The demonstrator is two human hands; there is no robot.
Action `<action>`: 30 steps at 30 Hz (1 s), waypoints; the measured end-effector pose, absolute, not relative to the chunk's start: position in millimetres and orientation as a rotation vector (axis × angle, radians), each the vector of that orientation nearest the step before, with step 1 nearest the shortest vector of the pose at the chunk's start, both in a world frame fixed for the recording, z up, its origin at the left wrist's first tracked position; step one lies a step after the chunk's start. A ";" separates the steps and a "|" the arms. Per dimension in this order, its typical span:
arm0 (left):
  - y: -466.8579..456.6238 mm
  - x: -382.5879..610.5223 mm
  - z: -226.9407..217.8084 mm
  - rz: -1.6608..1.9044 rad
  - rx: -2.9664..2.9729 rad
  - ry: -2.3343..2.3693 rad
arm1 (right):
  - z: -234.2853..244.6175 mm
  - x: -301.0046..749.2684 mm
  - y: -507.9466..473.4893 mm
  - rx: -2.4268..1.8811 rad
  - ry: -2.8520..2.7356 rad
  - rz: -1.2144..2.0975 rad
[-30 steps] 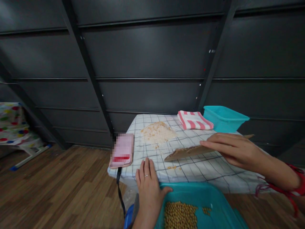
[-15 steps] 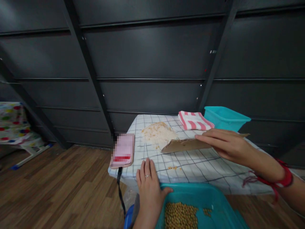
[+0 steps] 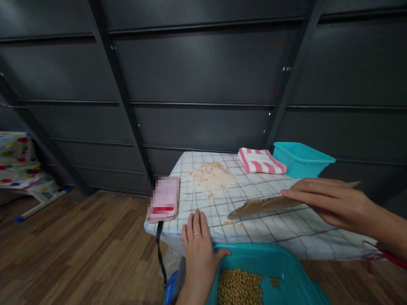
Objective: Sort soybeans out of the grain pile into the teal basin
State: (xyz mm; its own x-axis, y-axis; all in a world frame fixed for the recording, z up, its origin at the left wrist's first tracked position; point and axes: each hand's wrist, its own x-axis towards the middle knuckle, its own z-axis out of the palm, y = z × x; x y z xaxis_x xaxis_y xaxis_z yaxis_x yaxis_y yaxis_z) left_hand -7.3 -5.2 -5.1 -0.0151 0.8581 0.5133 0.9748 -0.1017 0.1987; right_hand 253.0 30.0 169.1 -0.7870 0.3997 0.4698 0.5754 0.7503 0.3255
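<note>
My right hand [image 3: 337, 203] grips a strip of brown cardboard [image 3: 267, 206], which slants over the checked cloth. The cardboard's left end is close to a few loose yellow soybeans [image 3: 231, 223]. Fingers stretched out, my left hand [image 3: 199, 250] lies flat on the table's front edge, its thumb touching the rim of a teal tub [image 3: 251, 247]. Inside that tub is a heap of soybeans [image 3: 241, 286]. Behind the cardboard, a pile of white grains that looks like rice [image 3: 212, 178] has yellow beans mixed in.
The table wears a white checked cloth [image 3: 190, 203]. A phone in a pink case [image 3: 165, 197] lies at its left edge, a black strap [image 3: 159, 248] hanging down. At the back are a folded pink-striped towel [image 3: 260, 161] and a turquoise basin [image 3: 302, 161]. A dark panelled wall [image 3: 200, 76] rises behind.
My right hand has moved the cardboard right and toward me, away from the grain pile and near the loose beans. My left hand stays in place.
</note>
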 end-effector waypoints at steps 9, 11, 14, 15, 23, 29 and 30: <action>-4.9 -4.2 -5.1 -0.773 -2.003 -1.920 | 158.3 249.7 41.8 -0.706 -2.616 -0.641; -5.1 -3.7 -5.1 -0.768 -1.985 -1.922 | 155.1 244.2 51.7 -0.708 -2.597 -0.710; -5.0 -5.0 -6.7 -0.758 -1.994 -1.909 | 154.1 238.6 62.8 -0.662 -2.563 -0.808; -4.8 -5.8 -7.3 -0.755 -2.000 -1.907 | 154.9 237.9 63.9 -0.651 -2.557 -0.823; -4.7 -6.6 -5.7 -0.761 -2.000 -1.924 | 159.6 225.6 52.4 -0.592 -2.578 -0.760; -5.5 -8.1 -6.5 -0.740 -2.025 -1.901 | 151.8 217.5 75.8 -0.709 -2.578 -0.840; -5.5 -7.7 -6.2 -0.742 -2.018 -1.902 | 152.3 218.6 78.1 -0.717 -2.571 -0.857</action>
State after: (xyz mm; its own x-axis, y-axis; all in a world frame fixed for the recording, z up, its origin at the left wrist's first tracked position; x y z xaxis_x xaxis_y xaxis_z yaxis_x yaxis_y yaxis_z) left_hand -7.7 -5.5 -6.2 0.0068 0.8455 0.5340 0.9837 -0.1017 0.1485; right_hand 218.6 78.1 152.3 -0.8159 0.3547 0.4566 0.5577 0.6912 0.4596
